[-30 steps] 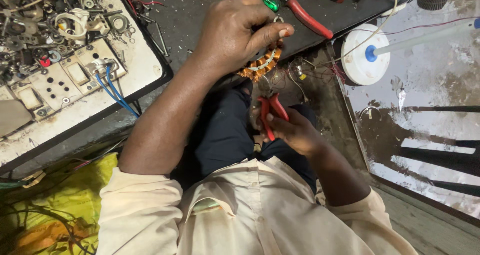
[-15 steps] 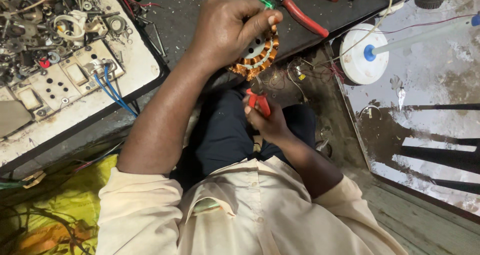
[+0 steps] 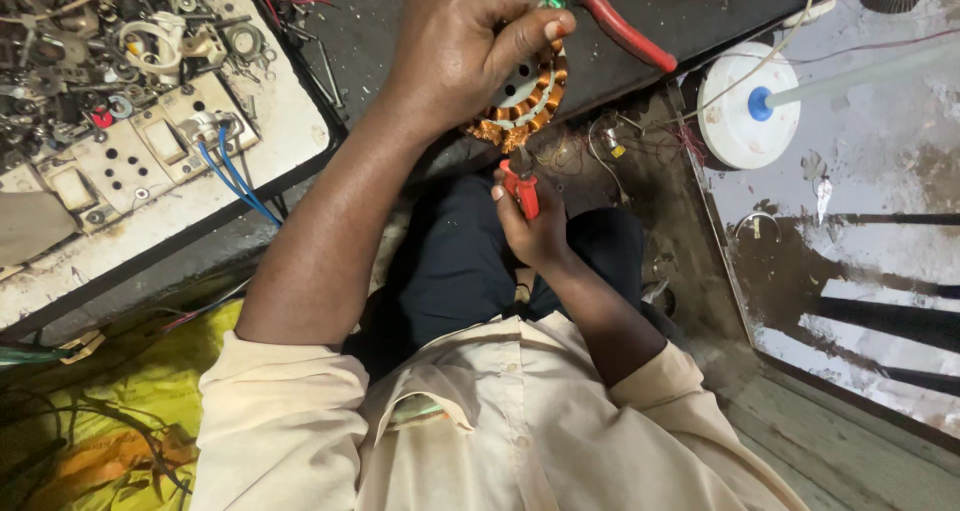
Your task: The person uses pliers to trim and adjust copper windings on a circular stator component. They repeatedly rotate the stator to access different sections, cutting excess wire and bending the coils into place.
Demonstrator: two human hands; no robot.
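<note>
The left hand point(image 3: 455, 46) gripped the copper-wound stator point(image 3: 525, 101) from above; just below it, the right hand point(image 3: 535, 226) clenched red-handled pliers point(image 3: 522, 186).

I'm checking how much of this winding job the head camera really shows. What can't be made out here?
- Copper-wound stator: mostly hidden under the left hand.
- Red-handled cutter: its tip is too small to tell whether it grips a wire; the right hand covers the handles.
- Red-handled pliers on the bench: head cut off by the top edge.
- Parts pile: too cluttered to identify pieces.
</note>
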